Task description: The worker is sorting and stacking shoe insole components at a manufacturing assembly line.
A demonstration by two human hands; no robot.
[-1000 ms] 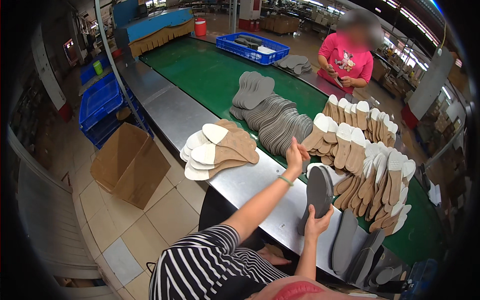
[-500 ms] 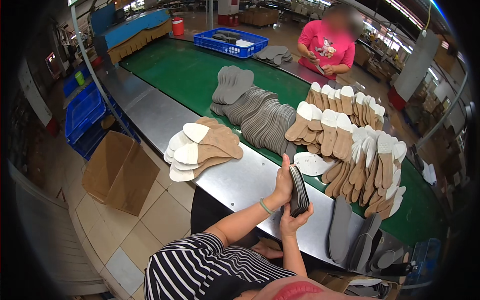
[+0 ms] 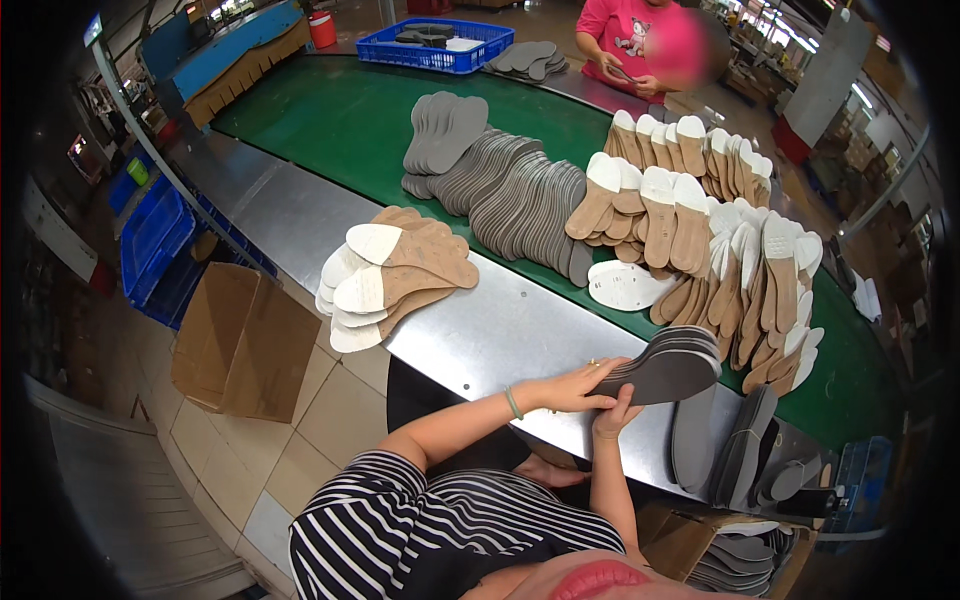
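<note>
A stack of grey shoe insoles (image 3: 672, 372) is held above the metal table edge, its rounded ends fanned slightly to the right. My left hand (image 3: 572, 388), with a green bangle at the wrist, is closed over the stack's left end. Just beside it my right hand (image 3: 617, 412) grips the same end from below, thumb on the broad grey face. Beneath the stack, a loose grey insole (image 3: 692, 445) lies on the metal. Past the hands rests a white insole (image 3: 628, 286), near piles of brown insoles with white ends (image 3: 672, 220).
A long row of grey insoles (image 3: 520, 200) lies on the green belt (image 3: 320, 110). Brown-and-white insoles (image 3: 400, 265) sit on the metal edge at left. A tied grey bundle (image 3: 742, 450) stands at right. Cardboard boxes flank me. Across the belt, a co-worker in pink (image 3: 625, 30) handles an insole.
My hands have tilted the grey stack from upright and edge-on to lying over toward the right, its broad face now showing. Both hands have shifted to its left end.
</note>
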